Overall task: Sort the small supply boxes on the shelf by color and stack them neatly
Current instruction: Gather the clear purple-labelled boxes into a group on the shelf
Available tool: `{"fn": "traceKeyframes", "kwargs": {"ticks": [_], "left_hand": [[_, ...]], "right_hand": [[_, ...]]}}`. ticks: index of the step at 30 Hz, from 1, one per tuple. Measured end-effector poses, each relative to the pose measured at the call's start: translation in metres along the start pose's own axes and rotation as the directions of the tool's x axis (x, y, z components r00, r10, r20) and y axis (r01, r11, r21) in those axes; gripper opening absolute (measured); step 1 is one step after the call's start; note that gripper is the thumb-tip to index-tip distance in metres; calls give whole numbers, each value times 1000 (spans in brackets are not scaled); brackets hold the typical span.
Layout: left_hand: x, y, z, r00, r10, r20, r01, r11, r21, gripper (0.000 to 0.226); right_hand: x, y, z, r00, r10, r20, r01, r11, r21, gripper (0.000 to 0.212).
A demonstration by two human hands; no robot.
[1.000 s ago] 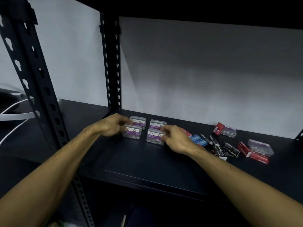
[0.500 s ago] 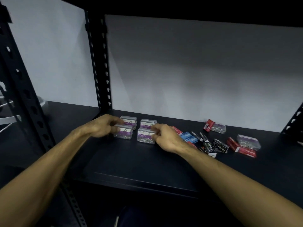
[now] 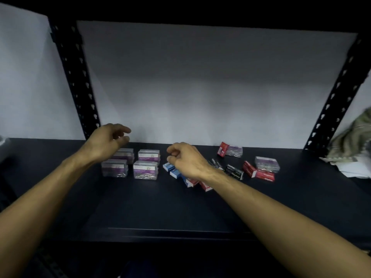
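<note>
Four clear purple-labelled boxes (image 3: 145, 170) already stand in a tidy two-by-two block at the left of the shelf (image 3: 160, 207); each appears to be a stack of two, though the dim light makes that uncertain. We note a fifth clear box (image 3: 267, 164) lying apart at the right, and another (image 3: 233, 151) near the back wall beside a small red box (image 3: 223, 149).

We judge these clear boxes rigid and hard-walled, weighted by the loose metal clips visible inside, and smooth enough to slip. They are best taken across the two long sides, thumb opposite fingers, and kept level so the contents do not shift.

Smaller cardboard boxes lie jumbled at centre right: the blue boxes (image 3: 172, 171), red boxes (image 3: 259, 173) and a black box (image 3: 233, 172). We judge them compact and dense for their size, with soft edges that could crush. A pinch across the narrow sides should serve.

Our left hand (image 3: 106, 143) hovers above the rear-left stack, fingers loosely spread and holding nothing. Our right hand (image 3: 186, 159) is over the blue boxes with fingers curled inward. Whether it grips one we cannot tell, as the hand hides the contact.
</note>
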State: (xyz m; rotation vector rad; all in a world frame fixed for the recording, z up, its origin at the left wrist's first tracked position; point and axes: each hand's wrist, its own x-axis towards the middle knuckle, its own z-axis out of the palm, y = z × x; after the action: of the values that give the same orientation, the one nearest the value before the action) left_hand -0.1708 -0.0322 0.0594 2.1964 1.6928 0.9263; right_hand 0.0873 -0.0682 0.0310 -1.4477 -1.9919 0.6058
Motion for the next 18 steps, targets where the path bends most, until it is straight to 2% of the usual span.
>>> {"fn": "traceKeyframes", "kwargs": {"ticks": [5,10,18], "left_hand": [[22,68,40,993,115,-1,-115,991,-66,24],[42,133,92,966,238,101,-227,968,-112,28],[77,207,191,918,314,241,-267,941,-206,27]], "right_hand": [[-12,23,-41,998,13,-56,-14,1000,-5,30],[-28,61,-83,991,72,-117,-74,997,-13,27],[-67,141,-154,958,190,-216,-202,979,-32,17]]}}
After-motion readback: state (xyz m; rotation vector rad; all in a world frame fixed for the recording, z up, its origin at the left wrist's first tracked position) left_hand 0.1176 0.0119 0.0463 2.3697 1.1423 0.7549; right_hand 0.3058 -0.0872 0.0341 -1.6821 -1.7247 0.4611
